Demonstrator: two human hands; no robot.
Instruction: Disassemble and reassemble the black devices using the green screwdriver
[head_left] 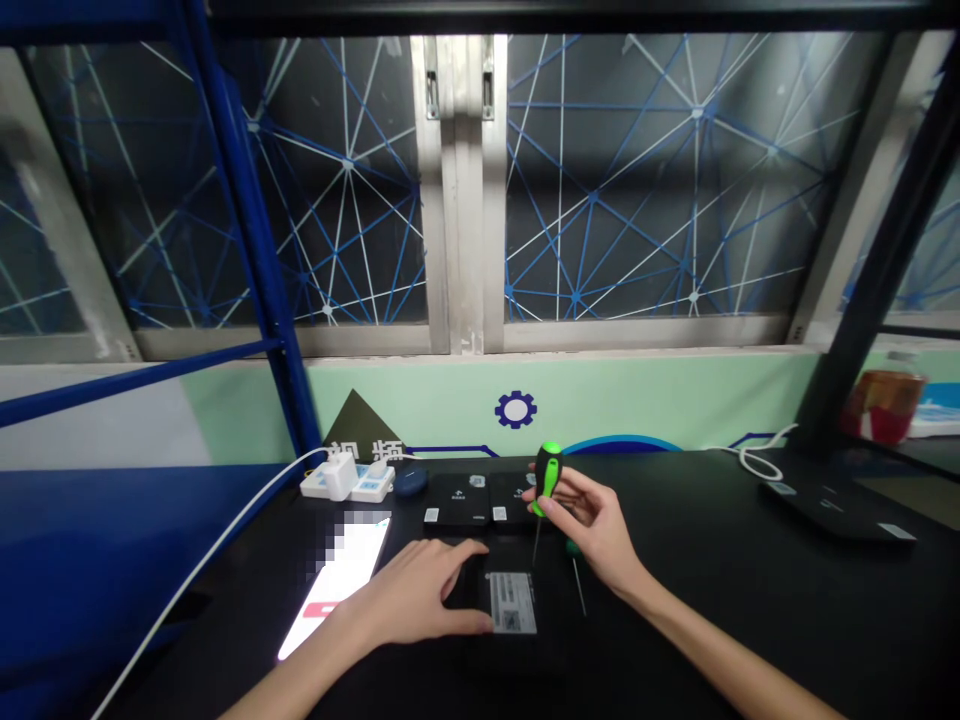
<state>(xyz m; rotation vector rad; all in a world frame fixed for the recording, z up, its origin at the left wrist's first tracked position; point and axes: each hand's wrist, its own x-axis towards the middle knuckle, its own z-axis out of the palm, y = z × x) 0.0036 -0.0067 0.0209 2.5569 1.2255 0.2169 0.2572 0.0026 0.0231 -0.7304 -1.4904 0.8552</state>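
A black box (552, 620) with a white printed label lies in front of me, its dark edges hard to make out. My left hand (424, 590) holds the box at its left side, thumb by the label and index finger near the far edge. Between the fingertips of my right hand (592, 520) is a green-and-black screwdriver (550, 480), nearly upright. Its shaft points down at the far part of the box; whether the tip touches cannot be made out. Another screwdriver (578, 588), with a dark green handle, lies right of the box.
Two flat black boxes (459, 502) stand side by side behind. To the left are a lit phone (349, 565), a white power strip (360, 482) with a plugged-in charger and a round blue object (410, 482). Another black device (836, 510) lies far right, near a white cable (757, 462).
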